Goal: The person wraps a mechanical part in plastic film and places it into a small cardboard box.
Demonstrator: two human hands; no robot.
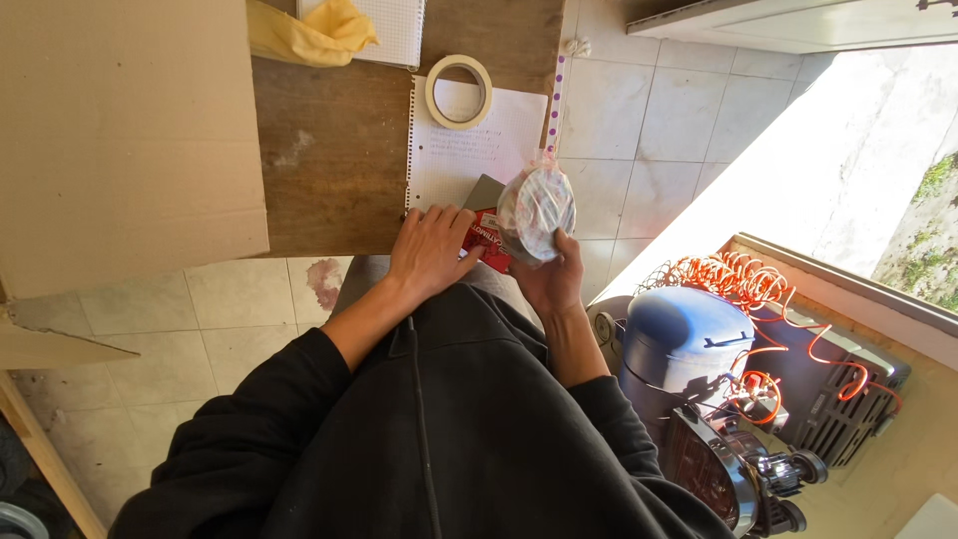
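Observation:
My right hand [555, 279] holds up a round clear plastic bundle [537, 210] with small coloured pieces inside, just past the near edge of the wooden table [334, 170]. My left hand [431, 250] rests flat on the table's near edge, fingers lying on a small red box [489, 240]. A grey card [485, 192] lies behind the box, partly on a white spiral-notebook sheet [469, 150]. A strip of dotted ribbon [555, 100] runs up from the bundle along the table's right edge.
A roll of masking tape [459, 92] sits on the sheet. A yellow cloth [319, 35] lies on a squared notebook [394, 30] at the far edge. A cardboard panel [125, 140] covers the left. A blue air compressor [689, 344] with orange coiled hose [723, 274] stands at my right.

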